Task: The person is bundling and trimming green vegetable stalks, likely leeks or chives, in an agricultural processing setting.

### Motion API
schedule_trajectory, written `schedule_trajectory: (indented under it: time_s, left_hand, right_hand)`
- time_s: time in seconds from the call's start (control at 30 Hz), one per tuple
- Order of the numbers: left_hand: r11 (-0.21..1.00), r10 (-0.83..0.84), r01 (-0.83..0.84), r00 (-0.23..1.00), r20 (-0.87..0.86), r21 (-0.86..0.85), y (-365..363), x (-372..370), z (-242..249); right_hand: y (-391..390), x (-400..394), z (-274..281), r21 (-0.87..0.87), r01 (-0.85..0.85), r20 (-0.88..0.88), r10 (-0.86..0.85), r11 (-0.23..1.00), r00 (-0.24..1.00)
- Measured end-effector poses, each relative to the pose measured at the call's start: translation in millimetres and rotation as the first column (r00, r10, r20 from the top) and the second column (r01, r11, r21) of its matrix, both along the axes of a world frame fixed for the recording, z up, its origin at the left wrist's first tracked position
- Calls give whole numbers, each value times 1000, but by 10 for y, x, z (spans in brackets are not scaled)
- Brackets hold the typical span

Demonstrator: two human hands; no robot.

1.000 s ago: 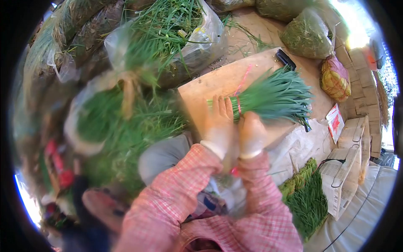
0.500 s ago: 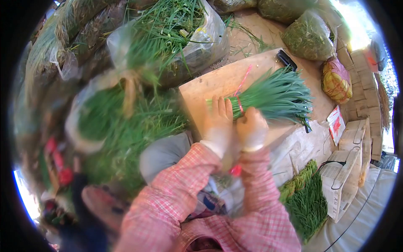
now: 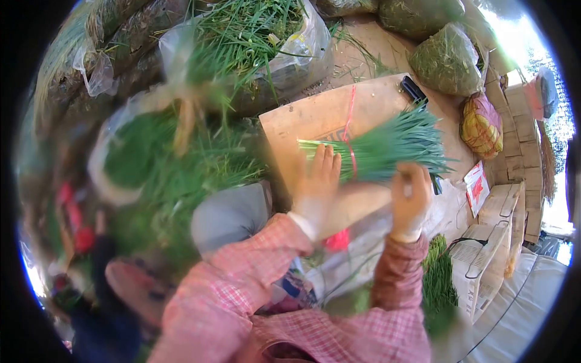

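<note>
A bunch of green chives (image 3: 387, 145) lies on a tan board (image 3: 302, 115), its pale cut ends to the left and leaf tips to the right. A pink-red tie (image 3: 353, 162) crosses the stems, with a loose end running up over the board. My left hand (image 3: 319, 181) lies on the cut-end side, fingers stretched flat across the stems, thumb not clear. Just below the leaves, my right hand (image 3: 411, 196) is raised with curled, closed fingers; whether they hold anything small is hidden. A black-handled object (image 3: 413, 89) sits at the board's upper right corner.
Loose greens fill plastic bags (image 3: 315, 54) behind and to the left. Stuffed bags (image 3: 448, 60) and a red-yellow bundle (image 3: 482, 121) stand at the upper right. Crates (image 3: 478, 260) and more chives (image 3: 439, 284) are at the lower right. Another person's dark sleeve (image 3: 109, 260) shows at left.
My right hand has left the tie and moved right, below the leaves. The tie's loose end has swung more upright. My left hand stays on the stems.
</note>
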State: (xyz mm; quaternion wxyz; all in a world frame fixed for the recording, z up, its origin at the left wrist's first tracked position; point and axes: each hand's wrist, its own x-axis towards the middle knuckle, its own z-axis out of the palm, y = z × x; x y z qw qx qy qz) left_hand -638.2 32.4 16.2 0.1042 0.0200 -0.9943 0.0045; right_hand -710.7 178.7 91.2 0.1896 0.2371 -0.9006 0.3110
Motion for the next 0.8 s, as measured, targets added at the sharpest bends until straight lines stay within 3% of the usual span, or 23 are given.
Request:
schedule_trajectory:
  time_s: [0.03,0.1,0.17,0.2,0.23,0.27,0.3,0.37,0.43,0.5,0.53,0.6,0.63,0.7,0.73,0.8]
  left_hand:
    - [996,-72,72,997,11,46,57,40,102]
    - [972,-204,200,979,22,127,291,209,267]
    - [799,-268,329,944,-191,503,630,380,51]
    - [581,-225,107,974,32,807,708,345,-83]
    - [275,-256,-175,935,247,946,770,294,-218]
    - [-59,-358,-460,838,411,886,802,248,-286]
    - [-306,-262,-466,879,397,830,773,172,-288]
    - [-732,-63,-331,904,424,596,678,10,-291]
    - [-782,8,-85,989,146,618,836,-50,-798]
    - [-734,114,-58,972,207,677,763,-58,-560]
    - [-791,145,3,973,181,612,739,-45,-485]
    - [-878,203,119,970,135,463,720,2,-340]
    - [-899,154,19,949,276,438,469,69,124]
    - [-654,338,250,941,-20,714,339,16,217]
    - [-637,343,307,934,-95,707,175,62,574]
    - [-475,339,364,916,-215,801,-20,77,796]
  right_hand:
    - [-134,-146,119,141,-115,-53,123,983,991]
    - [-412,-536,125,253,-350,-64,377,902,924]
    - [-626,-972,-197,304,-507,20,527,807,850]
    - [-655,-1127,-401,430,-524,85,544,735,834]
    - [-656,-1283,-607,547,-535,151,552,644,820]
    - [-647,-1404,-751,650,-539,218,548,535,807]
    - [-638,-1487,-817,691,-644,498,431,327,753]
    - [-544,-1331,-646,553,-693,563,405,463,720]
    - [-385,-1059,-437,464,-658,559,379,593,737]
    - [-217,-754,-423,443,-549,385,403,708,830]
    - [-130,-603,-453,428,-486,235,425,762,874]
    - [-110,-254,-265,377,-392,221,329,839,918]
    - [-101,-93,-198,376,-313,151,276,872,949]
    - [-102,209,-42,338,-196,46,193,920,980]
    - [-99,336,41,310,-158,16,161,938,987]
    - [13,412,270,-61,-283,289,288,957,913]
